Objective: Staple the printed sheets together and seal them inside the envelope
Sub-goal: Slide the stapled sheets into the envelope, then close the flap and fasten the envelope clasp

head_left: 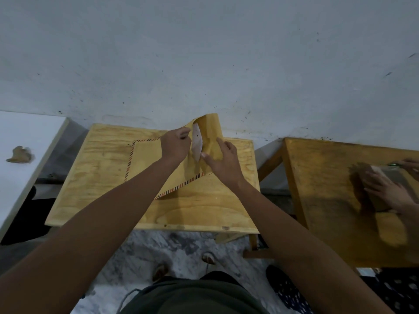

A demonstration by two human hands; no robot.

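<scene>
A large yellow-brown envelope with a red-and-black striped border lies on the small wooden table. Its right end is lifted and its mouth is held apart. My left hand pinches the near lip of the opening. My right hand grips the raised far flap. White printed sheets show inside the mouth between the two hands, mostly hidden within the envelope. No stapler is in view.
A grey wall rises right behind the table. A white table with a crumpled brown scrap stands at left. At right, another person's hands work on a second wooden table. Marble floor and feet lie below.
</scene>
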